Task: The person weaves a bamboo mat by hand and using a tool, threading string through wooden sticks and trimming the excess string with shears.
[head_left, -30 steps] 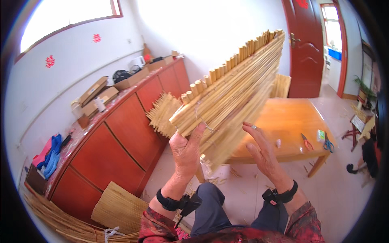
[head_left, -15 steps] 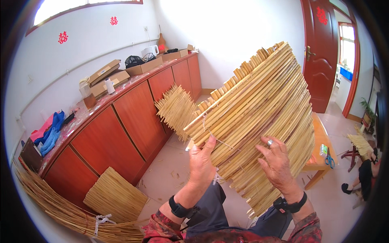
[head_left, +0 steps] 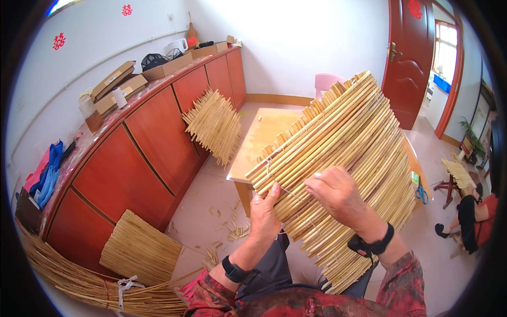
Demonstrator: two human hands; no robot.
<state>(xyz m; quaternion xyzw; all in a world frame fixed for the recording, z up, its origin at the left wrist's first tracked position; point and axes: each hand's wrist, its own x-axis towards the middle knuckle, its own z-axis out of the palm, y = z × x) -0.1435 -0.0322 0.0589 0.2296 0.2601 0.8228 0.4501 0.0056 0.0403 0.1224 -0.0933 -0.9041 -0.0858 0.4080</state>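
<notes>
1 reed mat (head_left: 372,153): tilted above your lap, in front of the wooden desk (head_left: 260,129) and covering part of it.
Left hand (head_left: 263,215): clamped on the mat's lower left edge, your thumb laid over the upper face.
Right hand (head_left: 338,195): over the mat's face, fingers curled together; you cannot tell whether they pinch a strand.
White thread (head_left: 268,167): on the mat near its left end, above your left thumb.
Blue-handled scissors (head_left: 421,194): at the desk's right side, beyond the mat.
Red cabinet (head_left: 150,153): to your left, with a ragged mat (head_left: 214,127) and a squarer mat (head_left: 140,248) before its doors.
Floor (head_left: 193,219): reed offcuts (head_left: 237,231) scattered between cabinet and desk; tied reed bundle (head_left: 79,280) at your lower left.
</notes>
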